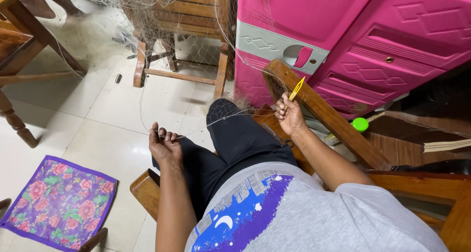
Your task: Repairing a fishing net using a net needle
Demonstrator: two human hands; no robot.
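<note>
Nearest you, your left hand (165, 145) sits just left of your raised knee (230, 118), fingers curled tight, pinching a strand of the fishing net (147, 16). The thin line runs from that hand over the knee to your right hand (289, 115), just right of the knee, whose fingers are closed around a yellow netting needle (296, 89) pointing up. Low and well left of the knee, a purple floral cloth (61, 203) lies on the tiled floor (108, 114). Beyond the knee, the net's bulk drapes over a wooden chair (189, 31). Right of it and behind the knee stands a pink plastic drawer cabinet (373, 41); a green cap (360, 124) shows right of the knee.
</note>
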